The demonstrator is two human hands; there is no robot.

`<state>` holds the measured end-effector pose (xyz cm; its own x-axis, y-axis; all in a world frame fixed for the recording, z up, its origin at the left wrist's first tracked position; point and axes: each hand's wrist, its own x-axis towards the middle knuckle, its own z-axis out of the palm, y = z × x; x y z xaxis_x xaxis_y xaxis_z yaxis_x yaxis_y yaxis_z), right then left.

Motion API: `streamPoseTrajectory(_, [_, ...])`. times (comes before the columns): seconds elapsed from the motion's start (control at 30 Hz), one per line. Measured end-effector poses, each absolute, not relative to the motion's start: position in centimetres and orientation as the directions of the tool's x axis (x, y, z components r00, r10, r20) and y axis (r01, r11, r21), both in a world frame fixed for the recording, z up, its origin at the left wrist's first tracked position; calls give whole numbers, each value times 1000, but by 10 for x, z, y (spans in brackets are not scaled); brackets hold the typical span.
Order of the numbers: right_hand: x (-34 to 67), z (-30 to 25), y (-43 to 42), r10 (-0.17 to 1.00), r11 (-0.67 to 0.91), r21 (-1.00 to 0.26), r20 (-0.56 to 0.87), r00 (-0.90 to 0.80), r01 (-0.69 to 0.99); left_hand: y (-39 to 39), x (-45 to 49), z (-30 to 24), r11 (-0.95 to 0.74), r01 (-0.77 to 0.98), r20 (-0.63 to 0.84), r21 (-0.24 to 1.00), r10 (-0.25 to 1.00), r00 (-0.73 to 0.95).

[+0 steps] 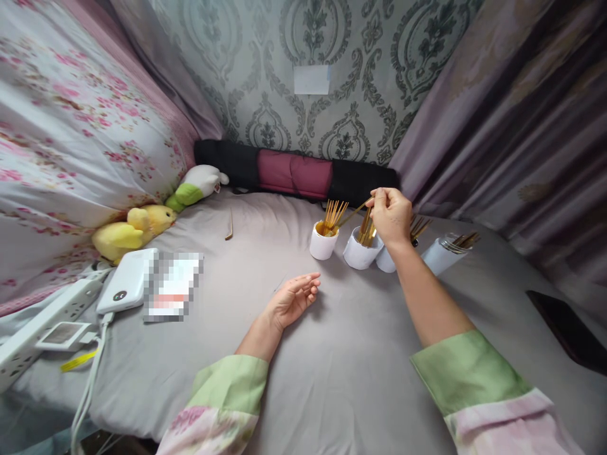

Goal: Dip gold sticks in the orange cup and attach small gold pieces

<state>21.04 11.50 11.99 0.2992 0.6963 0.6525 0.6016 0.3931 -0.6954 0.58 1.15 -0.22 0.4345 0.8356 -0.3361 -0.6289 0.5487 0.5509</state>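
Observation:
My right hand (pixel 392 216) pinches the top of a thin brown stick (pixel 355 212) between thumb and fingers. The stick slants down to the left, its lower end in the mouth of a white cup (pixel 324 248) that holds several upright yellow-brown sticks (pixel 336 211). Just below my right hand stands a wider white cup (pixel 358 255) with more brown sticks. Another white container (pixel 386 260) is partly hidden by my right wrist. My left hand (pixel 294 299) rests on the sheet in front of the cups, empty, its fingers loosely extended.
A tilted jar of dark sticks (pixel 441 255) is at right, with a dark phone-like slab (pixel 566 328) beyond. A small bent stick (pixel 230 226) lies on the grey sheet (pixel 332 360). Left are plush toys (pixel 135 232), a white power bank (pixel 129 281) and a power strip (pixel 45 332).

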Motion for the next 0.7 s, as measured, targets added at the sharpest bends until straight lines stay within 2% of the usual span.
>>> streamPoseTrajectory(0.7, [196, 98, 117, 792, 385, -635, 600, 115, 670, 13, 6, -2, 551, -633, -337, 544, 834, 437])
